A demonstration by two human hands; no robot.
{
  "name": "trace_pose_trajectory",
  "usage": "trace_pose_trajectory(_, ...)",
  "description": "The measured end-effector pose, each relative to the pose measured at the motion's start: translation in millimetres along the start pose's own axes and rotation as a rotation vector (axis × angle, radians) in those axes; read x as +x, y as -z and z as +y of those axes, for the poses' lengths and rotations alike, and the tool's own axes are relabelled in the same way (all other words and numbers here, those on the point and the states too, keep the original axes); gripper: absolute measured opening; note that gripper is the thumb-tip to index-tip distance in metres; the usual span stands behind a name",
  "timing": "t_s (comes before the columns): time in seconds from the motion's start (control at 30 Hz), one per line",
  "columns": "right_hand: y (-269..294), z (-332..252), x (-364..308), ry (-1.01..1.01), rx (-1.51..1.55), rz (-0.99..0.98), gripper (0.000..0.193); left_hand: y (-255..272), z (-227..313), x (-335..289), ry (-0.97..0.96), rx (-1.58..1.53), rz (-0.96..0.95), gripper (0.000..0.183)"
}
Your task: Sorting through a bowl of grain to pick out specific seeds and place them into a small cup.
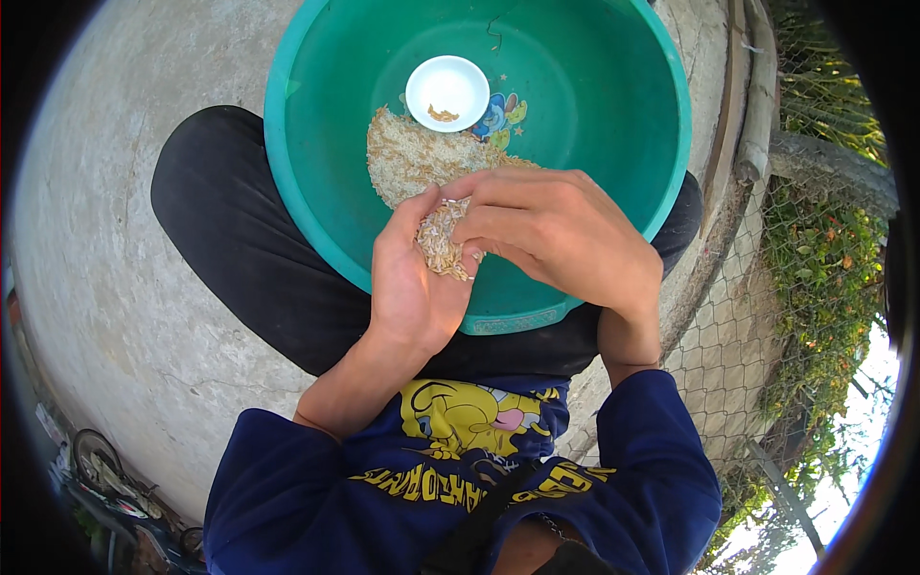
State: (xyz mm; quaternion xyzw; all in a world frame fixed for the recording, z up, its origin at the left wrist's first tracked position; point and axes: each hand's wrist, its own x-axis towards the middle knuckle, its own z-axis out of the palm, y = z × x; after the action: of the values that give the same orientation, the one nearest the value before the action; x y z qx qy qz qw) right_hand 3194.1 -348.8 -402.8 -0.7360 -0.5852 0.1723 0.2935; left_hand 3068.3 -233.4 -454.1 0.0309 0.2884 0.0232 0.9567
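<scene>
My left hand [407, 287] is cupped palm up over the near side of a green basin [604, 105], holding a small heap of rice grains [439, 235], pale ones mixed with yellow-brown ones. From the right, my right hand [570, 230] reaches over that heap. Its thumb and fingertips are drawn together at the grains; what they pinch is too small to make out. Beyond my hands, a spread of rice [407, 153] lies on the basin floor, partly hidden by them. A small white bowl [458, 79] stands at its far edge with a few brown grains [442, 114] inside.
The basin rests between my legs, against my dark trousers [249, 220]. Grey concrete ground [125, 192] extends to the left. A wire-mesh fence [728, 335] with plants [824, 268] runs along the right. A bicycle-like wheel [96, 460] shows at the lower left.
</scene>
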Motion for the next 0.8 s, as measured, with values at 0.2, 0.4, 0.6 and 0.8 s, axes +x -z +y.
trace_pose_trajectory(0.2, 75, 9, 40, 0.091, 0.021, -0.170, 0.013, -17, -1, 0, 0.033, 0.193, -0.003, 0.043)
trace_pose_trajectory(0.4, 91, 36, 70, 0.040, 0.159, 0.011, 0.005, -23, -4, -3, 0.042, 0.264, 0.044, 0.049)
trace_pose_trajectory(0.6, 75, 55, 44, -0.362, 0.681, 0.105, 0.013, -19, -8, -5, 0.035, 0.288, 0.100, 0.046)
trace_pose_trajectory(0.8, 80, 60, 45, -0.338, 0.677, 0.235, 0.020, -21, -13, 0, 0.079, 0.306, 0.106, 0.046)
